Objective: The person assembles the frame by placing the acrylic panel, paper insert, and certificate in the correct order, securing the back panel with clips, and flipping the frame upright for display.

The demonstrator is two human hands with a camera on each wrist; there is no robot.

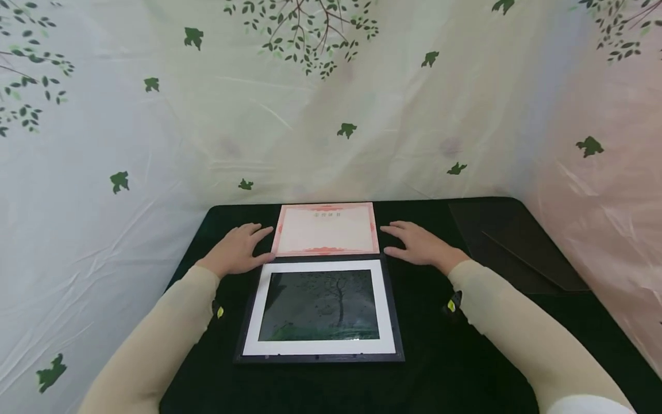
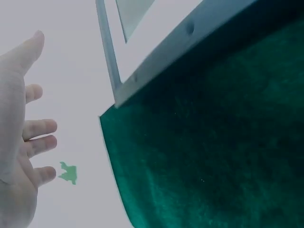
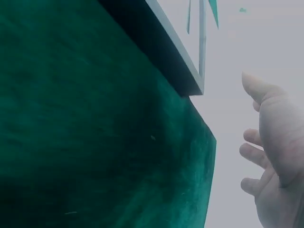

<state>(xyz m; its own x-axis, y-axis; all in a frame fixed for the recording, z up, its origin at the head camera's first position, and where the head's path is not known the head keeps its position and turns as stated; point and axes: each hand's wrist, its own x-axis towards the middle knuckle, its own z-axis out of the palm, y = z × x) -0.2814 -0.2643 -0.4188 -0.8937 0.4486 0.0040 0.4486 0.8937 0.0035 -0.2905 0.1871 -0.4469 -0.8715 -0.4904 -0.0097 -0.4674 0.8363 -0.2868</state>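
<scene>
In the head view a certificate (image 1: 326, 231) with a pink-red border lies flat toward the table's far edge. Right below it lies a dark picture frame (image 1: 320, 359) with a white mat (image 1: 320, 348) around a glossy dark pane that reflects a tree pattern. On the left side my left hand (image 1: 238, 248) has its fingers spread, the thumb tip right at the certificate's lower left corner. Opposite, my right hand (image 1: 421, 246) reaches in from the right, fingertips beside the certificate's right edge. Both hands are empty; each wrist view shows loosely extended fingers on the left hand (image 2: 28, 137) and right hand (image 3: 275, 147).
A dark flat panel (image 1: 512, 247) with a thin strip (image 1: 522, 259) across it lies at the right of the dark green table cloth (image 1: 331, 388). Pale curtains (image 1: 289, 144) with printed leaves stand close behind the table and along both sides.
</scene>
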